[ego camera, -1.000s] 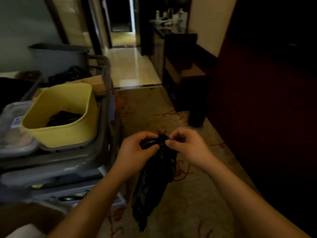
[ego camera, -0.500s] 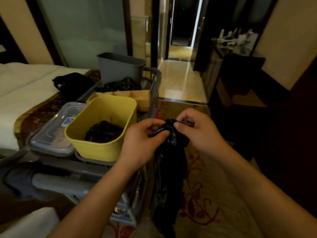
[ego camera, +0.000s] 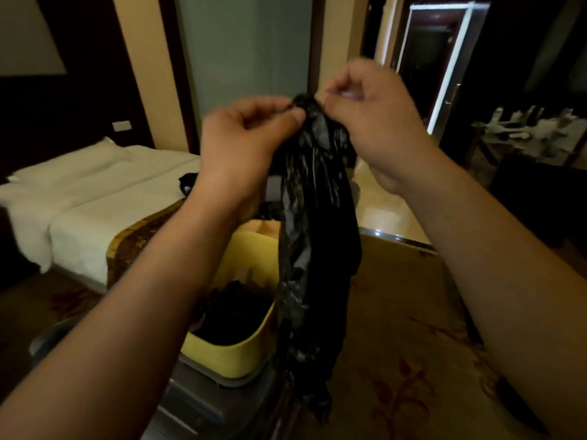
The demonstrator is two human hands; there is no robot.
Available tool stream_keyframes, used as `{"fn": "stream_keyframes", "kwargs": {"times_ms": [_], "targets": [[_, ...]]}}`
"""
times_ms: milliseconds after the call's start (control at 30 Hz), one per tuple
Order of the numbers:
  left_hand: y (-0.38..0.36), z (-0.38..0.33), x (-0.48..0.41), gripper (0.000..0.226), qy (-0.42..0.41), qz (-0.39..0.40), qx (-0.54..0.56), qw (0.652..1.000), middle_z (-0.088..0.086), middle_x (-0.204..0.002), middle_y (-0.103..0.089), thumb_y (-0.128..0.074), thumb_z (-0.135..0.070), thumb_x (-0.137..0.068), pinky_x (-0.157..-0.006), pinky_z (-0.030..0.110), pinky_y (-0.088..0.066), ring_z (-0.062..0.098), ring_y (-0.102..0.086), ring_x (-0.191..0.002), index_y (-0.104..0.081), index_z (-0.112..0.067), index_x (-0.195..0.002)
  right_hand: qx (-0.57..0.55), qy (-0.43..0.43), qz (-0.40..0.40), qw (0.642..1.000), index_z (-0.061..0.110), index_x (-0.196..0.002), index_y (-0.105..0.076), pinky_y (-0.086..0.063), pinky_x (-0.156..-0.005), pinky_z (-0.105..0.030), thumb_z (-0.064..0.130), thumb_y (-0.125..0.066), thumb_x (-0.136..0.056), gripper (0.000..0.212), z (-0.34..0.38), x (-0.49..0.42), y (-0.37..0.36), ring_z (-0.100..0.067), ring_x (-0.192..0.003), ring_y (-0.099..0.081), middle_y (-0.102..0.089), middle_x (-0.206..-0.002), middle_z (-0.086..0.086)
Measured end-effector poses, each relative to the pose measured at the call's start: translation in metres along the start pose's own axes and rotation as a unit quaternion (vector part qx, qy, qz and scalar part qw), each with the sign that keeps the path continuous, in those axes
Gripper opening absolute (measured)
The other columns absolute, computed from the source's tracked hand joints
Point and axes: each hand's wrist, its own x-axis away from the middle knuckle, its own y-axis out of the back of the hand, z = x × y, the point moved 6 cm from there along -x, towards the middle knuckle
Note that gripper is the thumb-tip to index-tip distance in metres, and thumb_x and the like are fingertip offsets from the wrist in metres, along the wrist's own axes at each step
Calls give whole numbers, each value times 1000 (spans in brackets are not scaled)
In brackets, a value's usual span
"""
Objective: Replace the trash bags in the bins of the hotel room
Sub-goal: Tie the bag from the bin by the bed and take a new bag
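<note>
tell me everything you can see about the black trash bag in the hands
The black trash bag is thin, glossy plastic, crinkled and still bunched into a long narrow strip, not opened out. It hangs straight down from its top edge, which is pinched between the left hand and the right hand, held up in front of the view. Its lower end dangles free in front of the yellow tub on the cart; whether it touches the tub cannot be told.

Single head-worn wide-angle view, facing forward and slightly down, close on raised forearms, room beyond
</note>
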Motion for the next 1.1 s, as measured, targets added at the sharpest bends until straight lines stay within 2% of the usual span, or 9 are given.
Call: {"fn": "stream_keyframes", "kwargs": {"times_ms": [100, 200, 300, 433, 567, 700, 900, 1000, 1100], "targets": [[0, -28, -28, 6, -58, -25, -32, 997, 8, -76, -74, -68, -2, -87, -76, 40, -61, 23, -73, -76, -71, -1, -92, -43, 46, 8, 998, 16, -88, -60, -53, -79, -33, 20, -61, -92, 6, 10, -40, -6, -12, -87, -63, -61, -83, 5], [1, -52, -48, 13, -110, -48, -130, 984, 9, -88, -74, -66, -9, -91, -78, 36, -60, 22, -74, -85, -70, -2, -101, -101, 76, 15, 992, 15, -86, -58, -55, -78, -41, 19, -59, -93, 8, 14, -70, -14, -26, -91, -65, -63, -88, -6], [5, -66, -60, 19, -141, -75, -236, 959, 6, -99, -73, -66, -14, -92, -80, 31, -60, 14, -73, -90, -69, -5, -108, -143, 80, 30, 986, 15, -84, -56, -56, -73, -37, 20, -59, -93, 11, 11, -88, -26, -21, -83, -63, -60, -82, -2], [28, -52, -62, 19, -108, -119, -298, 941, 4, -103, -72, -67, -14, -91, -79, 29, -60, 13, -73, -91, -69, -11, -109, -169, 63, 107, 978, 22, -81, -56, -58, -73, -56, 28, -59, -85, 8, -9, -92, -59, -30, -89, -66, -62, -87, -2], [58, -21, -52, 17, -66, -154, -320, 933, 3, -93, -75, -70, -7, -87, -76, 29, -60, 14, -74, -84, -74, -20, -98, -175, 52, 177, 967, 26, -82, -57, -59, -76, -50, 25, -64, -86, 8, -39, -79, -95, -24, -90, -67, -64, -94, -6], [77, 23, -26, 22, -3, -152, -405, 902, -4, -94, -69, -68, -8, -89, -66, 15, -53, 5, -69, -78, -70, -28, -96, -113, 50, 229, 966, 24, -83, -59, -45, -68, -28, 19, -69, -88, 12, -78, -54, -124, -10, -76, -57, -59, -78, 7], [97, 103, 24, 25, 124, -108, -517, 840, -14, -97, -67, -69, -12, -88, -79, 21, -53, 2, -64, -87, -71, -25, -108, 23, 51, 368, 928, 19, -95, -63, -50, -73, -34, 18, -66, -89, 7, -149, 9, -172, -17, -85, -62, -65, -89, 4], [103, 132, 41, 25, 122, -49, -596, 792, -14, -101, -65, -68, -13, -88, -82, 19, -52, 4, -61, -91, -72, -25, -109, 96, 106, 408, 902, 22, -92, -61, -51, -71, -37, 17, -65, -88, 7, -170, 34, -190, -21, -87, -61, -64, -91, 3], [112, 164, 56, 22, 151, 24, -642, 751, -10, -104, -66, -62, -20, -91, -80, 28, -53, 9, -62, -91, -70, -31, -109, 182, 163, 458, 855, 26, -88, -59, -53, -71, -40, 15, -63, -88, 11, -190, 58, -210, -22, -90, -59, -62, -95, 3]]}}
